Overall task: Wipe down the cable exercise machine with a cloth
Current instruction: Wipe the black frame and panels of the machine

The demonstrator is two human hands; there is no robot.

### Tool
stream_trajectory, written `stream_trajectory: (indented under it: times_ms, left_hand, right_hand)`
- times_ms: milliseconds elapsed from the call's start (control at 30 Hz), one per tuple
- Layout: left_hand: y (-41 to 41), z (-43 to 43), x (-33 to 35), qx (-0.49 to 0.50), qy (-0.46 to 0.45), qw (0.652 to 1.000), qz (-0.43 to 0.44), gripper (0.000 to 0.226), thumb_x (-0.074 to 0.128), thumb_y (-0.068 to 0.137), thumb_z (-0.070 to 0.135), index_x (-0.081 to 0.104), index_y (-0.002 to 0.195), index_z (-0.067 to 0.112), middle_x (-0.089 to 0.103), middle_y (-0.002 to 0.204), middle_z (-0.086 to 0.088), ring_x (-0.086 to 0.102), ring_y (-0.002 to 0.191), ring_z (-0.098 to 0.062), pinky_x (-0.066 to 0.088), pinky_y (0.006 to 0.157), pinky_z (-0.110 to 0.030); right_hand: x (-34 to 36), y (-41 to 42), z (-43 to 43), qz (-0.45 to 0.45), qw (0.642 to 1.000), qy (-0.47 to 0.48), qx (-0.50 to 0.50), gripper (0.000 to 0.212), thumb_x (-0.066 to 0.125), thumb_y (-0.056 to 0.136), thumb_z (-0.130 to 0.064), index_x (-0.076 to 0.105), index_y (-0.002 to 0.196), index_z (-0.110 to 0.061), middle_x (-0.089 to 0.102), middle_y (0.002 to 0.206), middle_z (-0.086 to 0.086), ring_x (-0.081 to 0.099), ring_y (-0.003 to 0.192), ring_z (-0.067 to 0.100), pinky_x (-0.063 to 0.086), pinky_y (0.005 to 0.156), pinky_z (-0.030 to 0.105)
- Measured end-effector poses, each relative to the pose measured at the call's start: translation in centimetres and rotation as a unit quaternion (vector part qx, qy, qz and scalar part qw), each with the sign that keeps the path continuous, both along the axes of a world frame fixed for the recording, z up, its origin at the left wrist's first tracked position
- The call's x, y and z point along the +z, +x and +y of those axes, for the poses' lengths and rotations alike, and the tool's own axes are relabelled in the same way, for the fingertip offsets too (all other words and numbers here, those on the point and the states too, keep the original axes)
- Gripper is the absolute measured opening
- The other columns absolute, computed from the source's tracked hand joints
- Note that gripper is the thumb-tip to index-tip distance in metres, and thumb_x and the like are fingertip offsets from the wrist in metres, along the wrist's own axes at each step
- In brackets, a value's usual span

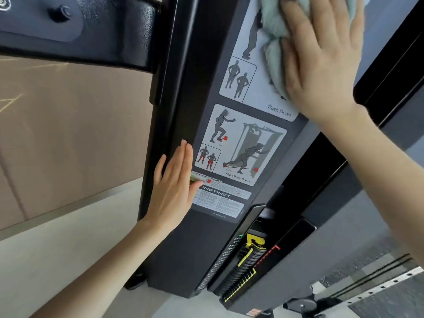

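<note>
The cable machine's dark upright panel (188,244) fills the middle of the view and carries exercise diagrams labelled "Push Down" and "Hip Glute Press". My right hand (321,63) lies flat with straight fingers on a fluffy pale teal cloth (273,42), pressing it against the upper diagram sticker. My left hand (174,187), fingers straight and together, rests against the panel's left edge beside the lower diagram and the "INSTINCT" label. Much of the cloth is hidden under my right palm.
The weight stack (243,267) with yellow and red markings sits in a slot below the stickers. A black arm with a bolted bracket (57,21) crosses the top left. A tan wall (68,134) stands at left, with pale floor (57,260) below it.
</note>
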State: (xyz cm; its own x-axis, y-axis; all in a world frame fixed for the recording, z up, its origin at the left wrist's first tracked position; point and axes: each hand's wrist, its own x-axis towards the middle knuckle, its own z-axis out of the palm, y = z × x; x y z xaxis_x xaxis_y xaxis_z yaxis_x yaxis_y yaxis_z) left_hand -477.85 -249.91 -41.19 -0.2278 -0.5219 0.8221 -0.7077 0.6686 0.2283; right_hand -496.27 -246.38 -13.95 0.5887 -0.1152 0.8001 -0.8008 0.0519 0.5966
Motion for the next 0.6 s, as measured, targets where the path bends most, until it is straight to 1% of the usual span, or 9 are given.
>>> stream_trajectory:
  times_ms: [100, 233, 300, 367, 433, 533, 567, 600]
  left_hand:
    - [-0.6, -0.1, -0.5, 0.018, -0.004, 1.000, 0.011, 0.076, 0.034, 0.100, 0.052, 0.012, 0.153, 0.002, 0.018, 0.159, -0.014, 0.028, 0.144, -0.027, 0.014, 0.119, -0.042]
    - [-1.4, 0.5, -1.6, 0.041, -0.005, 0.999, 0.031, 0.077, 0.031, 0.100, 0.055, 0.009, 0.154, 0.004, 0.019, 0.159, -0.017, 0.031, 0.143, -0.028, 0.017, 0.119, -0.045]
    - [-1.9, 0.9, -2.6, 0.060, 0.001, 0.998, 0.035, 0.079, 0.031, 0.100, 0.057, 0.009, 0.154, 0.003, 0.021, 0.159, -0.018, 0.036, 0.141, -0.029, 0.019, 0.118, -0.046]
    - [-2.4, 1.4, -3.6, 0.082, 0.015, 0.996, 0.037, 0.082, 0.029, 0.099, 0.059, 0.009, 0.154, 0.001, 0.022, 0.159, -0.019, 0.039, 0.138, -0.030, 0.020, 0.118, -0.047]
    - [-2.7, 1.9, -4.2, 0.100, 0.030, 0.994, 0.044, 0.083, 0.029, 0.098, 0.060, 0.009, 0.154, 0.001, 0.023, 0.159, -0.019, 0.042, 0.136, -0.031, 0.022, 0.118, -0.048]
    - [-3.0, 2.5, -4.3, 0.119, 0.044, 0.991, 0.039, 0.083, 0.030, 0.098, 0.060, 0.011, 0.153, 0.001, 0.024, 0.158, -0.018, 0.045, 0.134, -0.030, 0.023, 0.117, -0.050]
    - [-3.1, 2.6, -4.3, 0.124, 0.049, 0.990, 0.036, 0.083, 0.030, 0.098, 0.060, 0.011, 0.153, 0.001, 0.024, 0.158, -0.018, 0.045, 0.135, -0.030, 0.023, 0.117, -0.049]
    - [-3.1, 2.7, -4.2, 0.128, 0.056, 0.990, 0.034, 0.083, 0.029, 0.098, 0.061, 0.012, 0.153, 0.001, 0.025, 0.158, -0.018, 0.044, 0.136, -0.030, 0.022, 0.117, -0.048]
  right_hand:
    - [-1.7, -0.1, 0.2, 0.003, 1.000, -0.006, -0.002, 0.037, 0.039, 0.103, -0.023, 0.058, 0.129, -0.006, 0.057, 0.131, 0.015, 0.050, 0.122, 0.029, 0.036, 0.105, 0.051]
    - [-7.3, -0.8, 1.0, 0.011, 1.000, 0.009, 0.013, 0.037, 0.043, 0.102, -0.023, 0.061, 0.124, 0.001, 0.052, 0.136, 0.023, 0.047, 0.129, 0.040, 0.029, 0.110, 0.057]
    - [-11.7, -1.8, 1.7, 0.020, 0.999, 0.039, 0.021, 0.036, 0.048, 0.100, -0.023, 0.063, 0.122, 0.003, 0.052, 0.135, 0.025, 0.047, 0.128, 0.042, 0.026, 0.112, 0.058]
    - [-15.7, -2.9, 2.2, 0.042, 0.996, 0.082, 0.022, 0.036, 0.057, 0.096, -0.025, 0.064, 0.122, 0.000, 0.053, 0.135, 0.023, 0.048, 0.128, 0.040, 0.025, 0.112, 0.058]
    - [-17.8, -4.0, 2.5, 0.089, 0.988, 0.123, 0.026, 0.035, 0.061, 0.094, -0.027, 0.066, 0.120, -0.004, 0.054, 0.135, 0.021, 0.050, 0.127, 0.037, 0.026, 0.113, 0.056]
    - [-16.3, -5.5, 2.7, 0.217, 0.961, 0.163, 0.047, 0.030, 0.050, 0.099, -0.025, 0.066, 0.118, -0.008, 0.055, 0.135, 0.019, 0.051, 0.127, 0.035, 0.026, 0.113, 0.053]
    - [-14.8, -5.8, 2.7, 0.233, 0.957, 0.161, 0.060, 0.032, 0.046, 0.101, -0.026, 0.066, 0.118, -0.008, 0.055, 0.135, 0.019, 0.051, 0.127, 0.034, 0.026, 0.113, 0.052]
    - [-12.9, -6.0, 2.6, 0.229, 0.959, 0.151, 0.069, 0.034, 0.044, 0.101, -0.026, 0.066, 0.120, -0.007, 0.054, 0.135, 0.020, 0.051, 0.127, 0.035, 0.025, 0.113, 0.052]
